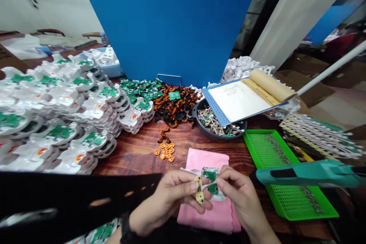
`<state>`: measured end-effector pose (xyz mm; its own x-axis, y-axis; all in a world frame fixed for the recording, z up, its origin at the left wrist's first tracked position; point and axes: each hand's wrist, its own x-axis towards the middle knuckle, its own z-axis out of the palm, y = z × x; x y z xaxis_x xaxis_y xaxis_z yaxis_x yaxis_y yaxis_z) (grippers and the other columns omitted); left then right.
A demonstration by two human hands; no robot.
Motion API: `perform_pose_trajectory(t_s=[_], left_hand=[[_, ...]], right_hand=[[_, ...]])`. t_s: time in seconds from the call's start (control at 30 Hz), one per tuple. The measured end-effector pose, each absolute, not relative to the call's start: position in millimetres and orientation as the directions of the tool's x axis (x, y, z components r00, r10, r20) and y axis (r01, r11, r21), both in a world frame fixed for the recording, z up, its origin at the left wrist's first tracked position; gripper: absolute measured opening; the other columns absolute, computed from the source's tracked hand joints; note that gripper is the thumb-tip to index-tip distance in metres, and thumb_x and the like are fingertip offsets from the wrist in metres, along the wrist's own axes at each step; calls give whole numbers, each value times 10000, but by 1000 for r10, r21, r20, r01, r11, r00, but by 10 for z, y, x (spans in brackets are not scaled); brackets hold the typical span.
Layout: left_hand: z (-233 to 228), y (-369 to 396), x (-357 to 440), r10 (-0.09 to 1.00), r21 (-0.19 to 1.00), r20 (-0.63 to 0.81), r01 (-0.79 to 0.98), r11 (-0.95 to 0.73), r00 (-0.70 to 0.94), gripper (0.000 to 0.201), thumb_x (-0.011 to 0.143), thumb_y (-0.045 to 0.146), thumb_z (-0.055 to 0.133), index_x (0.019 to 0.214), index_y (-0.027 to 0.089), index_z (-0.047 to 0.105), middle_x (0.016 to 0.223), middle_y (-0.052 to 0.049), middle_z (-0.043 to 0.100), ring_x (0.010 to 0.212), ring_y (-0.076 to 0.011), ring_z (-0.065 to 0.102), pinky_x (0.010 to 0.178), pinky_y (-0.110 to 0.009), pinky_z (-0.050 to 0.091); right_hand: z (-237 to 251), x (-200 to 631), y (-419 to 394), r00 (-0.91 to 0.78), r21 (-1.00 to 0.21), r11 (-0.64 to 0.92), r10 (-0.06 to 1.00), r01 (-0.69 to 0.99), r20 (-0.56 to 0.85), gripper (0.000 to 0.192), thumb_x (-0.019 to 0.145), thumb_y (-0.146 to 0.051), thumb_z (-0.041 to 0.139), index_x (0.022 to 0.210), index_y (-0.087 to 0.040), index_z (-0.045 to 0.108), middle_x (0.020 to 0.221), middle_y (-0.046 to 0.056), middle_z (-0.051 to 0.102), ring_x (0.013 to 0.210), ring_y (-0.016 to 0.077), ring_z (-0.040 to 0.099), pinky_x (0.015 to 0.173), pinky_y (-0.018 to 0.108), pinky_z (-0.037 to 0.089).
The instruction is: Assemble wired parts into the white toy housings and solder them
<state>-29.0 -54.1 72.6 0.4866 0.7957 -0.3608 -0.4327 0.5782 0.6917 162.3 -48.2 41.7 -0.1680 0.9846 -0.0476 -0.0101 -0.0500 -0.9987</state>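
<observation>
Plainly, both hands meet low over the pink cloth [211, 202] at the near edge of the wooden table [137, 152]. The left hand [168, 196] pinches a small beige switch strip [199, 190] between thumb and forefinger, while the right hand [237, 194] closes its fingertips on the white housing [213, 183] with its green board, the two hands almost touching. A thin white lead seems to run between strip and housing (too fine to be sure where it ends).

To my eye the job wants a steady housing and a strip kept square to the green board, so that the lead does not kink; working just above the cloth would catch anything dropped. A teal tool [309, 173] pokes in from the right over the green tray [288, 198], near the right hand's knuckles, so I would keep that hand's movements small. Stacked white housings [57, 122] crowd the left.
</observation>
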Motion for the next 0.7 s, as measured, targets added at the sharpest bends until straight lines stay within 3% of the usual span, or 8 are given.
perform_pose_trajectory(t_s=[0.07,0.13,0.2,0.27,0.33,0.37,0.5,0.7], left_hand=[[749,-529,-304,753,657,-348,-428,621,558,306,686,399,804,847,142,763,752,-76,733,671,-180,706,592,-227,522],[728,-470,-336,762,711,-341,-379,592,551,366,687,440,794,902,147,752,789,-78,735,709,-184,706,660,-256,534],[677,-342,-418,831,847,-332,-246,471,447,446,717,497,750,991,145,728,887,-92,738,778,-190,695,752,-299,531],[611,-137,-560,939,964,-263,28,263,220,473,763,522,685,1064,157,695,997,-98,726,848,-207,674,793,-321,515],[537,126,-744,994,896,-94,431,106,-49,391,826,502,600,1030,182,694,1008,-83,718,903,-220,648,797,-307,495],[499,267,-842,990,858,-63,499,120,-129,353,814,472,615,983,173,696,1009,-98,710,941,-240,631,817,-314,478],[334,753,-1160,965,763,-79,608,221,-252,274,688,389,735,796,149,660,881,-118,694,900,-275,617,746,-304,445],[151,1010,-1237,968,735,-164,631,248,-190,214,626,302,764,703,167,617,635,-27,635,656,-199,585,612,-271,380]], right_hand=[[390,1614,-467,-200,-989,-115,975,-97,-93,270,770,-386,688,625,-167,624,610,-10,457,575,103,429,536,224,369],[372,1618,-462,-158,-976,-150,979,-156,-126,262,759,-380,702,626,-169,621,611,-12,458,570,100,429,530,219,370],[354,1641,-458,-93,-972,-150,986,-178,-136,249,751,-372,715,636,-173,620,627,-10,469,579,101,438,536,219,378],[335,1680,-448,-46,-975,-141,990,-170,-135,229,753,-363,719,657,-178,624,658,-6,491,605,105,453,551,218,388],[315,1720,-435,-18,-980,-132,991,-151,-131,213,762,-365,713,682,-184,633,688,-1,515,639,110,472,571,217,399],[305,1736,-429,-2,-981,-132,991,-143,-133,209,766,-369,710,694,-186,639,700,1,529,653,113,479,580,217,402],[285,1749,-420,71,-979,-150,984,-142,-161,204,759,-381,716,758,-182,669,748,21,590,694,130,516,601,233,414],[328,1709,-403,119,-970,-155,977,-185,-179,241,731,-406,728,739,-174,667,698,18,610,648,129,531,592,244,423]])
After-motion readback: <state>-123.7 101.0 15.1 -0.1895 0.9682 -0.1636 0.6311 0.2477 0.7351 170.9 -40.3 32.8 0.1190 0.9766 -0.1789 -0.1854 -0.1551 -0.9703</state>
